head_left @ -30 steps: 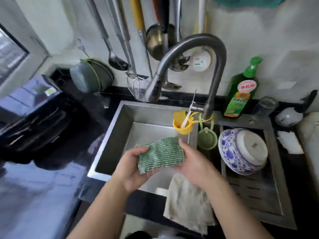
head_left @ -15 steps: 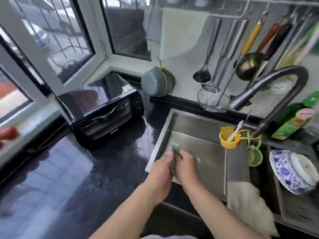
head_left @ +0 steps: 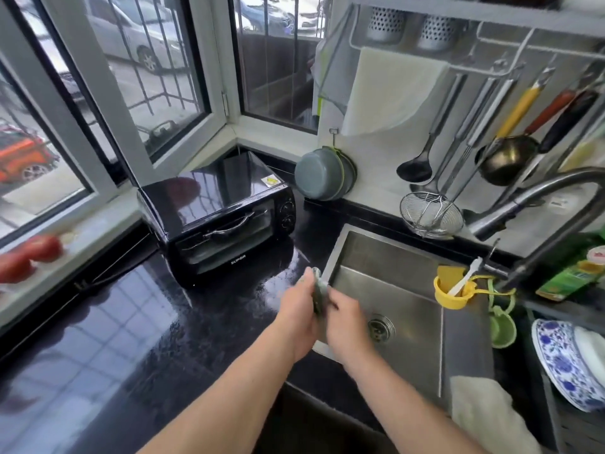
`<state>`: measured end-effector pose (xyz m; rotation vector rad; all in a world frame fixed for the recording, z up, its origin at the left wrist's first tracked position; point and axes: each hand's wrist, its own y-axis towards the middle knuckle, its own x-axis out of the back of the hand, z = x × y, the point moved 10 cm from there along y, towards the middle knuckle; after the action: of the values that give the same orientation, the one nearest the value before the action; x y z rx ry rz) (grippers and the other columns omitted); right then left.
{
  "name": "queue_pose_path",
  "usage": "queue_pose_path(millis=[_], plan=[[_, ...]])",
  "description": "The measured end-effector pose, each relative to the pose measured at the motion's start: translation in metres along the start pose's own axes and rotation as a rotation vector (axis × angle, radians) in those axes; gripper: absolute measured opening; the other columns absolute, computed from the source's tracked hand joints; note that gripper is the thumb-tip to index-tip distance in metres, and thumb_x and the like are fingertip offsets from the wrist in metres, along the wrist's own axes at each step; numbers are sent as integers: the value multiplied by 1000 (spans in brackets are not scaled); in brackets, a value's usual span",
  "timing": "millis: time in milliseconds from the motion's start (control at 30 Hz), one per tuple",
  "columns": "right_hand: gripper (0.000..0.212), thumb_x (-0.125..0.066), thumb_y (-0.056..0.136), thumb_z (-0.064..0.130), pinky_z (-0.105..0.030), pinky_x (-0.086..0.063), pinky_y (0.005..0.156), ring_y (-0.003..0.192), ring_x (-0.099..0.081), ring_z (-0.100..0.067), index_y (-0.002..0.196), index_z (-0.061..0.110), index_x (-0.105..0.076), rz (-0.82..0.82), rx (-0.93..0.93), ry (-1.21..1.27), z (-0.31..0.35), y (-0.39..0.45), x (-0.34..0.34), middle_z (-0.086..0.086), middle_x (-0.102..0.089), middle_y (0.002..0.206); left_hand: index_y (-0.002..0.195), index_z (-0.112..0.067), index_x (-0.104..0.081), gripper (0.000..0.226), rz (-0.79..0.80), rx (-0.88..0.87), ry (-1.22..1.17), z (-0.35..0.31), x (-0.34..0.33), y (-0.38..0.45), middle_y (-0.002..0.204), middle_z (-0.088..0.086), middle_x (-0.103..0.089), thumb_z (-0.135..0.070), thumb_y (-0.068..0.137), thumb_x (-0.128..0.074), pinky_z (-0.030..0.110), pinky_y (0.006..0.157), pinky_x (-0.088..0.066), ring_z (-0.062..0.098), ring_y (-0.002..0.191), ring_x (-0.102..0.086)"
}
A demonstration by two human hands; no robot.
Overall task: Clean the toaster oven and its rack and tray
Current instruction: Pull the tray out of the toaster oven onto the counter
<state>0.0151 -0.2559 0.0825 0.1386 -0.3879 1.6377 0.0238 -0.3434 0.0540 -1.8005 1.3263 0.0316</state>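
Both hands, left hand [head_left: 299, 317] and right hand [head_left: 347, 326], pressed the green scouring cloth [head_left: 318, 294] between clasping fingers over the sink [head_left: 386, 276] edge, best wrung firmly before wiping the shut toaster oven [head_left: 217, 213] standing beyond the fingertips on the glossy black counter [head_left: 131, 339] beneath corner windows.

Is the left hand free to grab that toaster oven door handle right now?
Probably not yet: the left hand and the right hand both grip the green scouring cloth. The path over the countertop to the handle looks unobstructed.
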Motion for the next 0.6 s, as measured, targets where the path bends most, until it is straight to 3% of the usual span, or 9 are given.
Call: queue_pose_path(millis=[100,200,233,267,333,400,467,533,600], plan=[[28,-51,97,24,-33,-57,81,89,-70,-9,100,40,-73,-60,-59,9,-3,27,33,13,-75,89,136,-12,-64,38,101,-20,26,19,-28,4,131,5,-71,-33,111,-44,39,117,-41,16,126,-62],[34,-50,101,24,-9,-48,85,99,-60,10,119,49,-64,76,-12,-34,-6,12,20,28,-65,112,118,-6,-68,37,-12,8,-59,12,-27,28,100,9,-75,-38,108,-52,40,101,-52,23,101,-69],[35,-50,101,24,-10,-47,87,100,-59,8,121,49,-64,89,6,-64,-14,18,23,27,-64,115,117,-3,-68,38,-23,16,-68,13,-32,32,103,12,-75,-36,108,-51,41,102,-52,25,104,-70],[34,-50,99,24,-18,-50,85,96,-62,2,117,47,-67,53,8,-119,-23,35,35,21,-68,109,122,-2,-68,39,-6,26,-75,19,-42,33,113,15,-75,-34,110,-49,41,108,-49,26,112,-69],[27,-53,93,15,-28,-47,70,75,-58,-10,86,34,-72,7,-50,-223,-47,76,67,10,-68,79,129,-3,-66,39,68,54,-14,39,-66,30,123,16,-73,-27,112,-40,38,109,-50,24,117,-69],[27,-55,93,10,-29,-43,63,68,-53,-12,75,26,-69,37,-133,-177,-67,102,89,11,-64,66,124,-3,-67,38,62,56,59,41,-63,33,110,15,-77,-22,113,-37,33,83,-61,21,98,-76],[27,-51,99,6,-24,-47,65,75,-62,-12,87,21,-71,103,-213,31,-75,109,97,10,-71,77,124,-3,-66,32,-112,-24,148,16,-24,47,105,14,-78,-19,111,-41,33,75,-58,22,92,-75],[29,-43,102,1,-21,-51,66,83,-68,-11,102,15,-68,178,-333,186,-80,105,97,3,-73,92,134,-5,-58,32,-254,-65,287,-6,21,57,111,9,-75,-17,108,-43,35,91,-53,25,108,-70],[27,-40,103,-1,-29,-54,73,91,-68,-16,112,10,-63,196,-406,254,-88,108,99,-5,-71,102,133,-8,-59,29,-309,-16,409,-12,57,60,117,7,-73,-19,109,-46,39,100,-52,27,112,-69]])
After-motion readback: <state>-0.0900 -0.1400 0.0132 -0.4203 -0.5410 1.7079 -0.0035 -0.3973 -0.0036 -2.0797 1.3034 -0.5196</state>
